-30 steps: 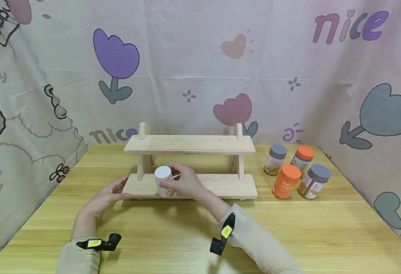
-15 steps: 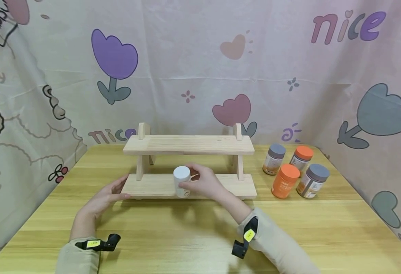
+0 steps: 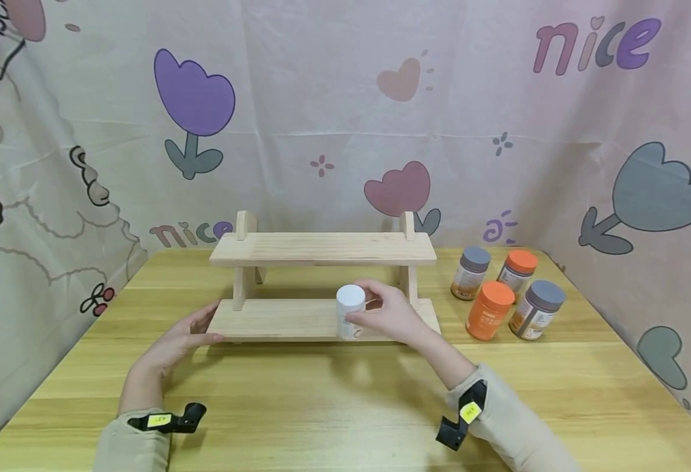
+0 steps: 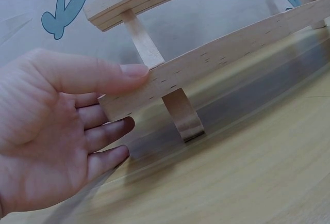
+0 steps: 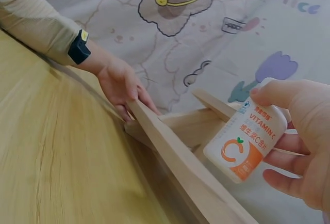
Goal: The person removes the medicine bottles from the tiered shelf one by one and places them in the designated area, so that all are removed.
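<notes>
My right hand (image 3: 391, 314) pinches a white vitamin C bottle (image 3: 350, 313) between thumb and fingers, upright at the lower board's front edge in the head view. Its orange label (image 5: 242, 149) shows in the right wrist view, where it overlaps the board. At the left end of the two-tier wooden shelf (image 3: 280, 320), my left hand (image 3: 183, 337) grips the lower board. In the left wrist view, the left thumb lies along the front face of the board (image 4: 206, 61), with fingers round its end.
Right of the shelf stand several jars: an orange jar (image 3: 490, 311), a grey-lidded jar (image 3: 537, 311), another grey-lidded jar (image 3: 471, 274) and an orange-lidded jar (image 3: 518, 270). A printed curtain (image 3: 298, 78) hangs behind the wooden table (image 3: 298, 406).
My right hand has moved the white bottle rightward along the front of the lower board, from left of its middle to right of it. My left hand stays at the shelf's left end.
</notes>
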A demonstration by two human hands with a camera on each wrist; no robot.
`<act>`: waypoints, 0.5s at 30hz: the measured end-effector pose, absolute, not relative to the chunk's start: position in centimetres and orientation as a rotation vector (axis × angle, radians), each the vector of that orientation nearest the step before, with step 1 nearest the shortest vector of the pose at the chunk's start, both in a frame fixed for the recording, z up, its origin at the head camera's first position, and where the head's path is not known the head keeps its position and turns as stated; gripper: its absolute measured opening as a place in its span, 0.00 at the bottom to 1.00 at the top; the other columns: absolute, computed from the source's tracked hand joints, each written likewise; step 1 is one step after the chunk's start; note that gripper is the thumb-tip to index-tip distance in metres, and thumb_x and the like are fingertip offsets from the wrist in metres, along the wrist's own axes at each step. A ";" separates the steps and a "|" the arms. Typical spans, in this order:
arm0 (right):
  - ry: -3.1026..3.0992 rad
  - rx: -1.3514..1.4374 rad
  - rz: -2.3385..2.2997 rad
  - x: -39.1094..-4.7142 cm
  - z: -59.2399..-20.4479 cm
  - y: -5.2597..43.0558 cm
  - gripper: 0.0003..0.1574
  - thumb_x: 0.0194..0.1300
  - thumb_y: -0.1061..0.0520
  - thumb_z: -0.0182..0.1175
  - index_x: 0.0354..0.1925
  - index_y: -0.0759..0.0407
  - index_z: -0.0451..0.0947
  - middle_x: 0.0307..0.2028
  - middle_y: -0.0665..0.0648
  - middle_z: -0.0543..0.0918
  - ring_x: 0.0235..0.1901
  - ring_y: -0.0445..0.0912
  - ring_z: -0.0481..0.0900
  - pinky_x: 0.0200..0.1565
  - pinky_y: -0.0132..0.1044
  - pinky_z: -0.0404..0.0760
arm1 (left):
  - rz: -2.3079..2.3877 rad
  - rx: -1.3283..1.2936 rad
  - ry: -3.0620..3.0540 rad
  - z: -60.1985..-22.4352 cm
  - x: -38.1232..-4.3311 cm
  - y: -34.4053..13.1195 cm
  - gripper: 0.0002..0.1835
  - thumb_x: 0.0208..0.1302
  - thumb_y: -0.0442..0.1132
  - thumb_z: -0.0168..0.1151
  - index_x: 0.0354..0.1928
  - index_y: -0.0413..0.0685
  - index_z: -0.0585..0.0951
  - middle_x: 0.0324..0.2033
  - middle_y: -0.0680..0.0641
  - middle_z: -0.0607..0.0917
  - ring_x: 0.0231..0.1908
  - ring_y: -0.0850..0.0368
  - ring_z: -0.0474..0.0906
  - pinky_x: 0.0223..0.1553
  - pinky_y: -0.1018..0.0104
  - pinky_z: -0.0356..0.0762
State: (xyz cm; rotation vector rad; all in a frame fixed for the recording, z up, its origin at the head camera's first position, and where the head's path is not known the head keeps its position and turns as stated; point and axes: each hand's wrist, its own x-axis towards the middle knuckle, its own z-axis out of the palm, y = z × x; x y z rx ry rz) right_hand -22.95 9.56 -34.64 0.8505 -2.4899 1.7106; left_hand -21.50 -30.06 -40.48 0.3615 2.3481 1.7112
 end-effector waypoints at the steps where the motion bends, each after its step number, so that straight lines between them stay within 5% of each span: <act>1: -2.493 0.843 1.705 -22.9 -34.6 9.9 0.29 0.49 0.61 0.70 0.51 0.66 0.75 0.40 0.57 0.80 0.39 0.49 0.78 0.43 0.40 0.79 | 1.708 0.357 2.349 -40.5 -21.5 -30.1 0.46 0.60 0.36 0.60 0.70 0.32 0.40 0.69 0.31 0.39 0.67 0.34 0.37 0.48 0.87 0.59; 15: -2.529 0.776 1.636 -22.3 -34.4 15.2 0.28 0.52 0.61 0.68 0.51 0.68 0.73 0.40 0.59 0.80 0.40 0.50 0.78 0.44 0.39 0.79 | 1.692 0.345 2.368 -40.6 -21.6 -30.0 0.46 0.60 0.36 0.60 0.70 0.32 0.40 0.69 0.31 0.39 0.67 0.34 0.37 0.47 0.89 0.58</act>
